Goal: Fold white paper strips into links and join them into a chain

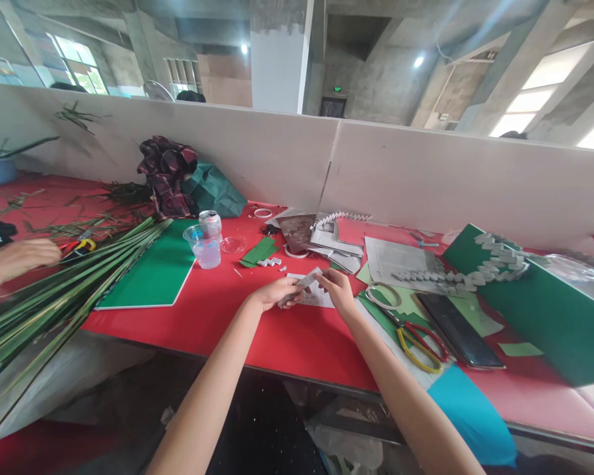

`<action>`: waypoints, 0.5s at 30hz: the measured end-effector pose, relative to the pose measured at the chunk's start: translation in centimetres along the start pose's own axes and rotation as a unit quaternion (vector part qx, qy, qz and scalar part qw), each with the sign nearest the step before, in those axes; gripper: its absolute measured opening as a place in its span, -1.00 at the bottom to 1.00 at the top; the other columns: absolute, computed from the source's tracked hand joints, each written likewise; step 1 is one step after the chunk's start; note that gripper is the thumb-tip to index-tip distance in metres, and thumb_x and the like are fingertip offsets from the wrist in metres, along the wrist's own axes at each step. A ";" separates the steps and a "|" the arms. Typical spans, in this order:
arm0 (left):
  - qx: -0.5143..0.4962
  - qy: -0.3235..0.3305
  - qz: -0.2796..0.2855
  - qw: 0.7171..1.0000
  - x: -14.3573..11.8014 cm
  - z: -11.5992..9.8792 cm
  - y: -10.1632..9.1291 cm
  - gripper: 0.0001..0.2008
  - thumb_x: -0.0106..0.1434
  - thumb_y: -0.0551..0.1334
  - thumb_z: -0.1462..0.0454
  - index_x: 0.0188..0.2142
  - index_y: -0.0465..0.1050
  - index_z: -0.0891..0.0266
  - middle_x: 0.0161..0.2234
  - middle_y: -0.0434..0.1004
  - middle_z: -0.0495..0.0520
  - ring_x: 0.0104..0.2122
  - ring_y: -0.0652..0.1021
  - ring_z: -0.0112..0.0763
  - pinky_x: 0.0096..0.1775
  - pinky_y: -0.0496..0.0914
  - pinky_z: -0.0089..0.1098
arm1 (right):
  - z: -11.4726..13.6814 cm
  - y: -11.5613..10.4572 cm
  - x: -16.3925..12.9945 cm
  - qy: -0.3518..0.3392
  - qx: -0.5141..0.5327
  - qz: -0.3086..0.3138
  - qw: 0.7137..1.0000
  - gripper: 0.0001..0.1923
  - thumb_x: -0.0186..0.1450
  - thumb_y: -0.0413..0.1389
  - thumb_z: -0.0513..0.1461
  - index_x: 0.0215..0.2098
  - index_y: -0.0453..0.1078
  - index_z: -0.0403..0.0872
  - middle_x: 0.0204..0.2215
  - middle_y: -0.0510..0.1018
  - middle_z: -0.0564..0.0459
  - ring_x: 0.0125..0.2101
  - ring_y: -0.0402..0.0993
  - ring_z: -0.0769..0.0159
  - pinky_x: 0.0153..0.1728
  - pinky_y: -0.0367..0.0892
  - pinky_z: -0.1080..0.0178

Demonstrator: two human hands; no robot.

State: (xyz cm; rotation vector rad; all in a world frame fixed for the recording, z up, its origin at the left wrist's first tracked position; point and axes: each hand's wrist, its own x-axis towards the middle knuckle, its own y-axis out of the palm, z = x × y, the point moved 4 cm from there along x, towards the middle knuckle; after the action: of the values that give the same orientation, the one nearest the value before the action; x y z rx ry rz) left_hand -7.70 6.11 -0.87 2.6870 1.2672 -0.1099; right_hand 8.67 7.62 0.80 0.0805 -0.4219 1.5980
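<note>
Left of scissors: left hand grips paper strip (print illegible); right hand pinches its end, fingertips partly hidden. Printed sheet beneath, partly covered.

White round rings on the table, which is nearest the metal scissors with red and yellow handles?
The rightmost white round ring, close by the metal scissors; the other white rings lie farther back, to its left.

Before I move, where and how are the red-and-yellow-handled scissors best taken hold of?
Probably by the red and yellow handle loops, coming from above and the near side: they point back toward that side, while the blade end points away. The black phone lies close on the right, so that side looks tighter.
</note>
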 end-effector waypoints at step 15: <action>0.012 0.007 -0.005 1.000 0.0 -0.1 0.1 -0.57 0.18 0.16 -0.06 -0.25 0.33 0.28 -0.50 0.28 -0.04 -0.60 0.28 -0.58 -0.58 0.07 -0.48 | -0.4 -0.1 0.2 -0.002 -0.002 0.000 1.000 -0.65 0.14 0.14 0.03 -0.46 0.38 -0.10 -0.65 0.35 0.11 -0.60 0.22 0.38 -0.57 0.12 0.30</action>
State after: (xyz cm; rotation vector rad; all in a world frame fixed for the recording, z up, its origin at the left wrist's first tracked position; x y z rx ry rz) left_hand -7.61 6.01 -0.73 2.7078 1.2906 -0.1081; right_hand 8.87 7.90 0.54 0.0804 -0.4283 1.5981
